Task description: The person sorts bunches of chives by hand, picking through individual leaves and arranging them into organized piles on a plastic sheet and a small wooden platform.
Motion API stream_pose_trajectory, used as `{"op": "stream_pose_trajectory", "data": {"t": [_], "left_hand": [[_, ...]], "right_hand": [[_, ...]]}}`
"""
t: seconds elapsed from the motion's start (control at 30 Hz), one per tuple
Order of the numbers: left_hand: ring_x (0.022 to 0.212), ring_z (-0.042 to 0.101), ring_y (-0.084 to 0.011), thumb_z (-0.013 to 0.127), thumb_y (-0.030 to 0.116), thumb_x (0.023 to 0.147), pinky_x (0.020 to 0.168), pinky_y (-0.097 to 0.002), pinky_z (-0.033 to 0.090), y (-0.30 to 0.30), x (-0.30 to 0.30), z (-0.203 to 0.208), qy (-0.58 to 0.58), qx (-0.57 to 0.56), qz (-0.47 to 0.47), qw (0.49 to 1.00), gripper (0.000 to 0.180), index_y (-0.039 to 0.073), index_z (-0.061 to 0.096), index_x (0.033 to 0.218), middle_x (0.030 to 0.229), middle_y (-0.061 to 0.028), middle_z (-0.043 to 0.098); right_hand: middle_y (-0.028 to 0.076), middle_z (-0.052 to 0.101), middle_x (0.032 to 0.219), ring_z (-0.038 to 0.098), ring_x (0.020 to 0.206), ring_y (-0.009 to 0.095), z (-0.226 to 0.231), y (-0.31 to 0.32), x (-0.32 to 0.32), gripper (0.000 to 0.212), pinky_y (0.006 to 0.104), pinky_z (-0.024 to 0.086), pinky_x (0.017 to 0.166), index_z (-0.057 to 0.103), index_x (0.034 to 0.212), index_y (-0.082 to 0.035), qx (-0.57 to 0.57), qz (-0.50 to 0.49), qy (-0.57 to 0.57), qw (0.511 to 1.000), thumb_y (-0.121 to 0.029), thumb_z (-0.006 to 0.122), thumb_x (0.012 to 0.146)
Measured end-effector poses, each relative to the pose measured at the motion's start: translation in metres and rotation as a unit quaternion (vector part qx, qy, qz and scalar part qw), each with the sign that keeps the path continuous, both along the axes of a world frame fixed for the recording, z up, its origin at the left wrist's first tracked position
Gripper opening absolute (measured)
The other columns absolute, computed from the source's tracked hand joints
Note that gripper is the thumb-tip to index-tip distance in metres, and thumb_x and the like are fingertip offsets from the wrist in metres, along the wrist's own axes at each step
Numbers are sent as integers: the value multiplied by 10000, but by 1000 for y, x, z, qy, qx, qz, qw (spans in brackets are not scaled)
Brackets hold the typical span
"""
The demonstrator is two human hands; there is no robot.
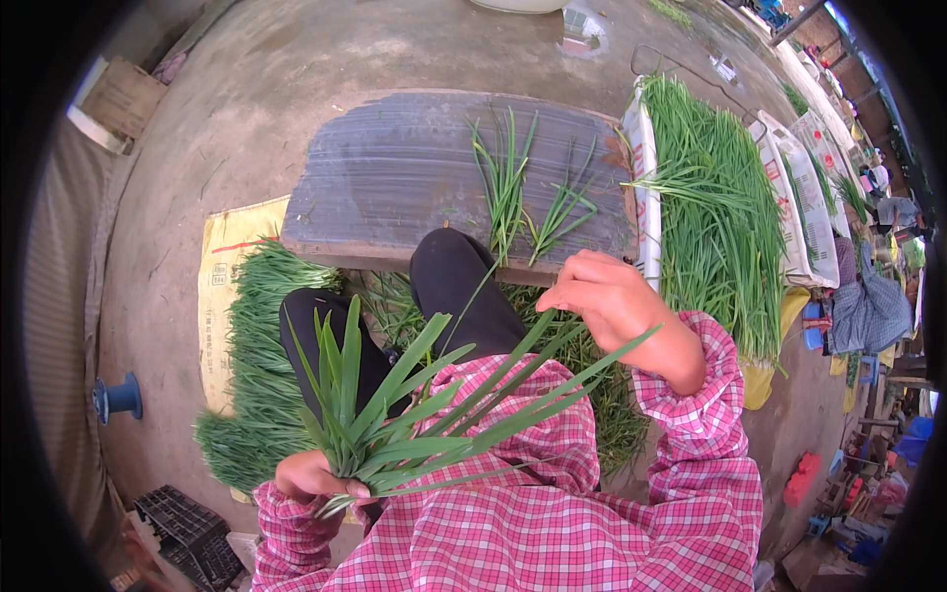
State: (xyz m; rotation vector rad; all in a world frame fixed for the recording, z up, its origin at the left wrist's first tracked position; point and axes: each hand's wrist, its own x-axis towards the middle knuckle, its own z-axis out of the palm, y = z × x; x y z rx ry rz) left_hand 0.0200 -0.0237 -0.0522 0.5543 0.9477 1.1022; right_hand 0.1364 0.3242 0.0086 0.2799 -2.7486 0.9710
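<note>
My left hand (pixel 318 477) is closed round the lower end of a bunch of garlic chives (pixel 400 419), whose flat green leaves fan out over my lap. Higher up to the right, my right hand (pixel 614 308) has its fingertips pinched together at the tip of a long chive leaf (pixel 528 340) from that bunch. A few loose chives (pixel 506 183) lie on the dark wet board (pixel 385 168) beyond my knees, with a smaller sprig (pixel 562 212) beside them.
A white crate (pixel 646 187) heaped with chives (pixel 715 212) stands right of the board. More chives (pixel 266 345) are piled on yellow sacking (pixel 222 266) at left. Leaf scraps (pixel 619 424) cover the ground under the board. A blue spool (pixel 118 398) and black crate (pixel 187 533) stand farther left.
</note>
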Motion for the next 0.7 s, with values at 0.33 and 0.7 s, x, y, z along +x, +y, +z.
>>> {"op": "stream_pose_trajectory", "data": {"t": [0.33,0.7], "left_hand": [[578,480,-168,569,-1,718,506,-302,378,-4,-1,-2,-8,30,8,999,238,-6,412,896,697,-100,500],[642,500,-161,533,-17,738,587,-281,399,-13,-7,5,16,-6,-17,1000,289,-54,408,996,753,-104,512]], "right_hand": [[98,455,718,471,727,240,3,11,11,239,326,381,643,527,757,-20,56,-104,130,984,94,489,550],[92,526,805,511,724,234,4,-39,84,397,312,416,634,540,945,-18,-145,-118,42,981,-291,606,665]]}}
